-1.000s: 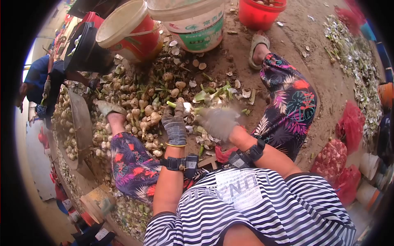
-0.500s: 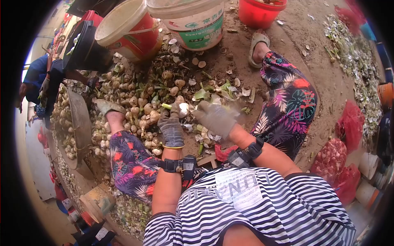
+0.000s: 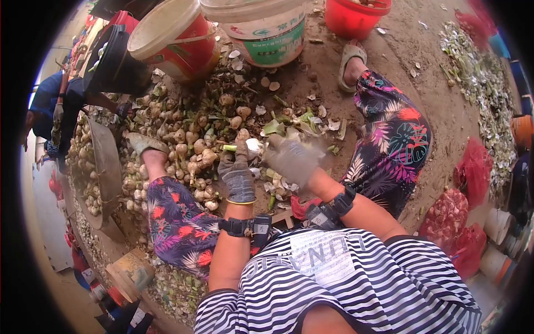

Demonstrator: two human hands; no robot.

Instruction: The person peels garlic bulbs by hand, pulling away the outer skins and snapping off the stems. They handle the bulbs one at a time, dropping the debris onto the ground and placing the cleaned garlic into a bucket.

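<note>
My left hand, in a grey glove with a yellow-edged cuff, is closed on a garlic bulb whose white side faces right and whose green stem sticks out to the left. My right hand, also gloved, is beside the bulb's right side; motion blurs its fingers. Whether it holds anything is unclear. Unpeeled garlic bulbs lie heaped on the ground left of my hands. Peeled leaves and skins are scattered just beyond them.
A white-green bucket, a red-white bucket and a red bucket stand ahead. At left, a person is near a large basin. Red net bags lie at right.
The left hand has shifted slightly right with the bulb, and its green stem has moved with it. The right hand stays beside the bulb, still blurred. The other person's arm has moved.
</note>
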